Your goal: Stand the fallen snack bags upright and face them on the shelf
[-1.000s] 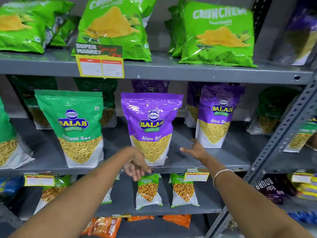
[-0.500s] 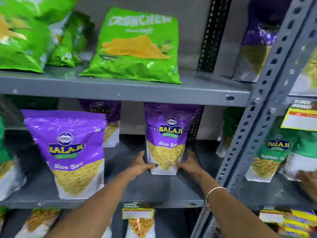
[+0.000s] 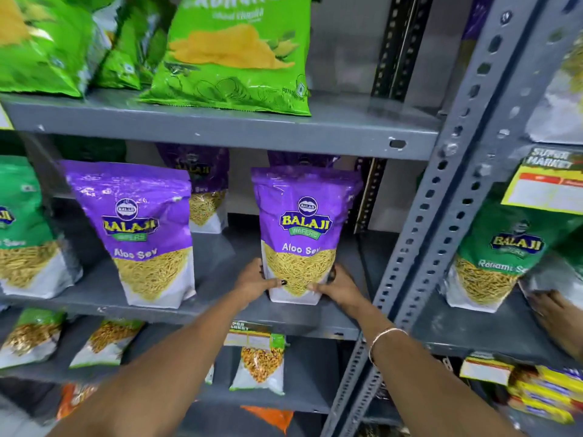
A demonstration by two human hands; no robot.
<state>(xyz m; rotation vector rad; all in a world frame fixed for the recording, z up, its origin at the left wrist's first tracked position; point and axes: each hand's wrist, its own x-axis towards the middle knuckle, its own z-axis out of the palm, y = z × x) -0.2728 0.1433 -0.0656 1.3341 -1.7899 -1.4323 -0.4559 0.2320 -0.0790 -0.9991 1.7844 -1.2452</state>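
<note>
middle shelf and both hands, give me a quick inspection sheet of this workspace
surface: grey metal middle shelf, bare patches between bags
job's things: purple foil Aloo Sev bag at right upright, label forward, near the front edge; second purple Aloo Sev bag upright to its left
clutter: green foil sev bag at far left; more purple bags behind; green chip bags leaning on the shelf above
grippers: left hand and right hand clasp the right bag's lower corners
cables: nothing seen
surroundings: perforated grey upright post; another person's hand on the neighbouring shelf
</note>
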